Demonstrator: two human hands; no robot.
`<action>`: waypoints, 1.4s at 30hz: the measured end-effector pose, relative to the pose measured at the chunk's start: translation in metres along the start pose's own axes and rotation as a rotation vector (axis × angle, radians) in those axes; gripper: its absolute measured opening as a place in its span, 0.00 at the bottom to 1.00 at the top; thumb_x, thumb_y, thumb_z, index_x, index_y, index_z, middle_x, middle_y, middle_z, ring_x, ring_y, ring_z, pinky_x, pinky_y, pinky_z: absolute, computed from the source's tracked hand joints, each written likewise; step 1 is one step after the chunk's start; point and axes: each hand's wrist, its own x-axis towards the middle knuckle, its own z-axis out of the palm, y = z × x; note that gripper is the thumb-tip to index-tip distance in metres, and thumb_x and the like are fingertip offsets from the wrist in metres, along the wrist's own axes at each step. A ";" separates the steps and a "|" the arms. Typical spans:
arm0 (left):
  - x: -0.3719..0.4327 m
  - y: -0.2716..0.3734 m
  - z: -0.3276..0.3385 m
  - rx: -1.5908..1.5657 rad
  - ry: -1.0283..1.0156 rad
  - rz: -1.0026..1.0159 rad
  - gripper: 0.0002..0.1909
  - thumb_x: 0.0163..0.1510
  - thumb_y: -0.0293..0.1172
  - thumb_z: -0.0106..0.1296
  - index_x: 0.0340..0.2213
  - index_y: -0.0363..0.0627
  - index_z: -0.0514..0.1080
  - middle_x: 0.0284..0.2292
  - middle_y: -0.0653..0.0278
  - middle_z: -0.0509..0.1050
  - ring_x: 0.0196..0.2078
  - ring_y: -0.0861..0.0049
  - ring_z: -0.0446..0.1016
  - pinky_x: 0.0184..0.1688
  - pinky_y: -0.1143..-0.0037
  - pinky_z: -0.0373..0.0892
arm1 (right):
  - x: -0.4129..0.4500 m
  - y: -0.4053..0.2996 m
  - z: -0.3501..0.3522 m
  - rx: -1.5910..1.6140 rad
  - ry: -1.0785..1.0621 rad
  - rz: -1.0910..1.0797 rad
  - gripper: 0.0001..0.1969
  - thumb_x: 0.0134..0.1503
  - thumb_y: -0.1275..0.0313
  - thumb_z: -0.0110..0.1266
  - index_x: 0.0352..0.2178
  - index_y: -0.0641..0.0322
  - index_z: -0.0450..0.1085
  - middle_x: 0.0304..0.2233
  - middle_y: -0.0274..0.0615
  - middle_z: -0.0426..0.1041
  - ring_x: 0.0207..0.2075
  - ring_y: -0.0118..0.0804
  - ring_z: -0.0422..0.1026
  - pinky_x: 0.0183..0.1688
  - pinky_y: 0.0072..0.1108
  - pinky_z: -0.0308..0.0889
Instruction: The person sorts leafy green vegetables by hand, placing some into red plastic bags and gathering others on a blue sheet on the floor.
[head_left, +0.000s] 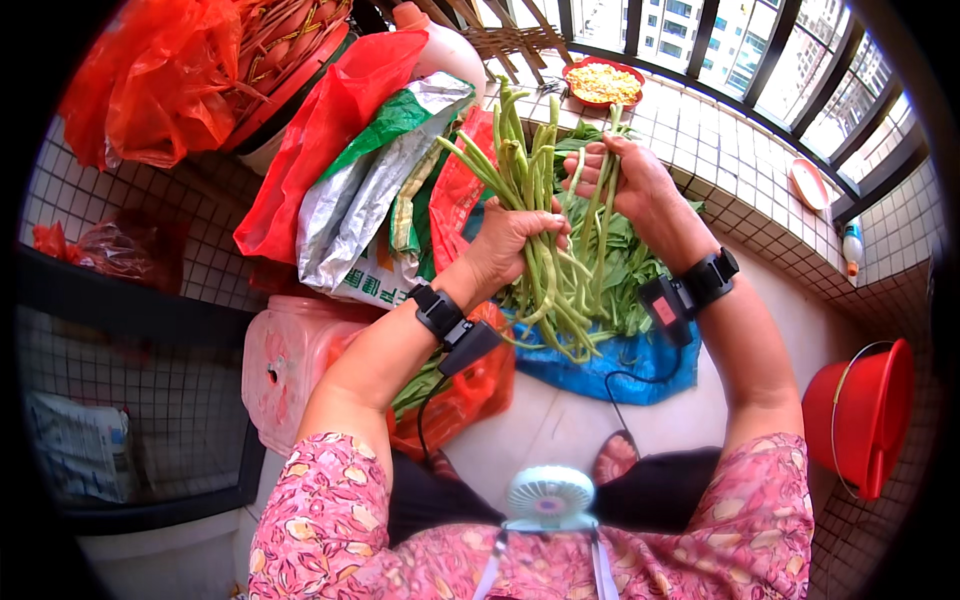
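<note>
My left hand (506, 240) is closed round the middle of a thick bunch of green long beans (544, 277). Their stems stick up past my thumb, and the lower ends dangle over a blue plastic sheet or bag (622, 367). To the right of the bunch, my right hand (634, 180) pinches a few more long beans (604, 225) near their upper ends, its other fingers spread. Behind and below both hands lies a heap of leafy greens (637, 262) on the blue plastic, partly hidden by the beans and my right wrist.
Left of me stand a pink plastic stool (281, 367), an orange-red bag (487, 375) with greens, and crumpled sacks (352, 217). A red bucket (855, 412) is at right. On the tiled ledge sits a red dish of yellow kernels (604, 82). A small fan (550, 495) hangs at my chest.
</note>
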 end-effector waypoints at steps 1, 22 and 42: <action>-0.001 -0.001 0.000 0.000 0.009 -0.024 0.11 0.43 0.19 0.50 0.32 0.37 0.65 0.25 0.56 0.71 0.27 0.70 0.71 0.32 0.73 0.70 | 0.002 0.001 -0.002 -0.001 0.000 0.001 0.14 0.60 0.67 0.33 0.37 0.72 0.56 0.36 0.59 0.66 0.36 0.49 0.71 0.39 0.42 0.69; 0.001 -0.003 0.000 -0.020 0.034 -0.070 0.10 0.43 0.19 0.51 0.31 0.36 0.67 0.28 0.56 0.72 0.31 0.67 0.74 0.31 0.71 0.73 | -0.010 0.015 0.000 -0.233 -0.173 -0.451 0.08 0.48 0.68 0.56 0.25 0.60 0.66 0.18 0.28 0.64 0.17 0.19 0.59 0.19 0.12 0.56; 0.009 -0.012 0.010 0.330 0.324 0.186 0.08 0.39 0.17 0.52 0.25 0.35 0.68 0.17 0.63 0.68 0.16 0.77 0.69 0.15 0.80 0.66 | -0.016 0.048 0.003 -0.887 -0.245 -0.719 0.13 0.53 0.65 0.51 0.35 0.65 0.68 0.26 0.36 0.70 0.27 0.26 0.67 0.30 0.22 0.65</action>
